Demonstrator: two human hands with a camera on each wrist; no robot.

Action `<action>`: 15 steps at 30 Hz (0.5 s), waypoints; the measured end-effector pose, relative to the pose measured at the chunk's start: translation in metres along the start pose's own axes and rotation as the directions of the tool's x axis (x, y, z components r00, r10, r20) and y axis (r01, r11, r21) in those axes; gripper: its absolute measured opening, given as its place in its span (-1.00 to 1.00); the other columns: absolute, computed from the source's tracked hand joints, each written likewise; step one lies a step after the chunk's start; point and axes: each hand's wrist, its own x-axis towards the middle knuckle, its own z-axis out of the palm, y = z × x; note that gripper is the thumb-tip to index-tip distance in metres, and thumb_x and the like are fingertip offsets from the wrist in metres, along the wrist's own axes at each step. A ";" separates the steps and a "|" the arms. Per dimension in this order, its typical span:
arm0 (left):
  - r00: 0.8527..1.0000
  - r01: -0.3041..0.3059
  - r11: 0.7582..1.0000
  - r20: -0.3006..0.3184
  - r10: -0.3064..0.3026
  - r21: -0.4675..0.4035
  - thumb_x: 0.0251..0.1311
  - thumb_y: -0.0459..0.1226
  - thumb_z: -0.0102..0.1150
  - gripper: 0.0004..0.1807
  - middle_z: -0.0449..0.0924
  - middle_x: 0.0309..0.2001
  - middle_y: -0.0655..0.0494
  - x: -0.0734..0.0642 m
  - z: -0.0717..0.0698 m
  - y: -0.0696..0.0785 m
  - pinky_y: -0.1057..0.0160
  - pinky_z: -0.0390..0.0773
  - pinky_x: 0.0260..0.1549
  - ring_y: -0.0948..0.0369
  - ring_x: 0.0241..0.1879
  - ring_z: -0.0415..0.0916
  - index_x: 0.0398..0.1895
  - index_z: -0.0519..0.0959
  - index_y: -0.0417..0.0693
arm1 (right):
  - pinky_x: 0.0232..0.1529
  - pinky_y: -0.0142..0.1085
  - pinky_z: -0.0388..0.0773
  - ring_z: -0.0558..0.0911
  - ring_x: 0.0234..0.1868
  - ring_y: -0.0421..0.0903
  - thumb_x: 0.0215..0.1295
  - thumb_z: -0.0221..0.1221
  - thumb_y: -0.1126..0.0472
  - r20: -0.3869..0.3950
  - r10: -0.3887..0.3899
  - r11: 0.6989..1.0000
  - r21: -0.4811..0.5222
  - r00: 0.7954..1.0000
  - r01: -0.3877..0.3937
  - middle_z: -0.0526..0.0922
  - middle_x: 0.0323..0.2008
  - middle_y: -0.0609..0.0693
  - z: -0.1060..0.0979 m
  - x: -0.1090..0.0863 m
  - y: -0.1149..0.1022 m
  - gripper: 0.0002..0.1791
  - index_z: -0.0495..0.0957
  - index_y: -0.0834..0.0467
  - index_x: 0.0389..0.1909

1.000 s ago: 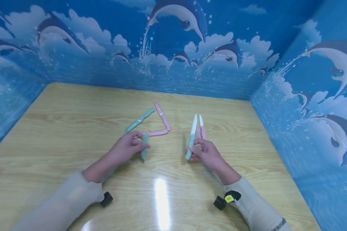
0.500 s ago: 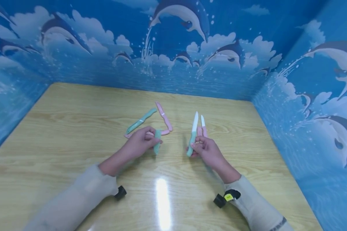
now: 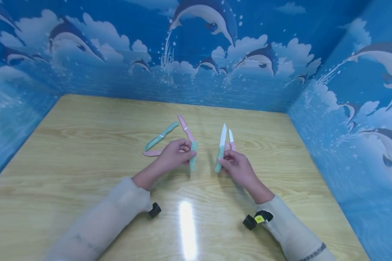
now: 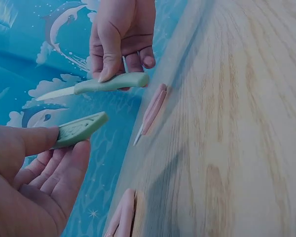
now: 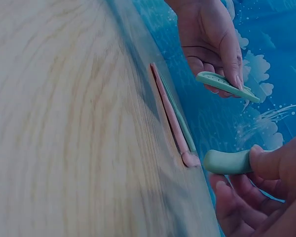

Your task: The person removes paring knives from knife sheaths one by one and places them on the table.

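My left hand pinches a green knife sheath between thumb and fingers. To its right, my right hand grips the green handle of a paring knife, its white blade bare and pointing away from me. The sheath and the knife are apart, both held above the table. In the left wrist view, the sheath lies below the knife, and its broad patterned side shows. The right wrist view shows the knife's rounded handle end, while its blade is hidden by the hand.
Beyond my right hand lie a pink-handled knife with a bare white blade and a pink piece beside it. Around my left hand lie a sheathed green knife, a sheathed pink knife and another pink one, partly hidden. Dolphin-printed walls border the table.
My left hand has moved right with the green sheath, narrowing the gap to the knife. My right hand has shifted slightly forward and right with the knife.
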 end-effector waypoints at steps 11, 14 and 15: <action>0.998 0.035 0.999 -0.042 -0.037 -0.039 0.28 -0.31 0.23 -0.81 0.62 -0.23 -0.04 0.018 0.015 0.005 0.09 0.67 -0.17 0.15 -0.31 0.65 -0.14 0.53 -0.23 | -0.30 -0.34 0.50 0.56 -0.30 -0.05 0.28 0.27 0.27 -0.127 -0.092 0.972 -0.228 0.988 0.061 0.65 -0.33 0.14 -0.006 0.008 0.002 -0.82 0.62 0.33 -0.22; 0.998 0.029 0.999 -0.046 -0.031 -0.044 0.28 -0.30 0.23 -0.80 0.61 -0.21 -0.06 0.024 0.019 0.004 0.10 0.67 -0.18 0.15 -0.33 0.65 -0.13 0.53 -0.24 | -0.33 -0.36 0.49 0.55 -0.32 -0.06 0.28 0.26 0.25 -0.138 -0.104 0.964 -0.257 0.985 0.065 0.65 -0.34 0.13 -0.009 0.012 0.005 -0.81 0.62 0.33 -0.23; 0.998 0.029 0.998 -0.050 -0.032 -0.047 0.28 -0.29 0.23 -0.79 0.62 -0.21 -0.06 0.025 0.020 0.003 0.11 0.68 -0.18 0.15 -0.33 0.65 -0.12 0.53 -0.24 | -0.34 -0.36 0.49 0.55 -0.33 -0.07 0.29 0.26 0.25 -0.139 -0.105 0.963 -0.262 0.985 0.065 0.65 -0.34 0.14 -0.010 0.013 0.006 -0.81 0.62 0.33 -0.22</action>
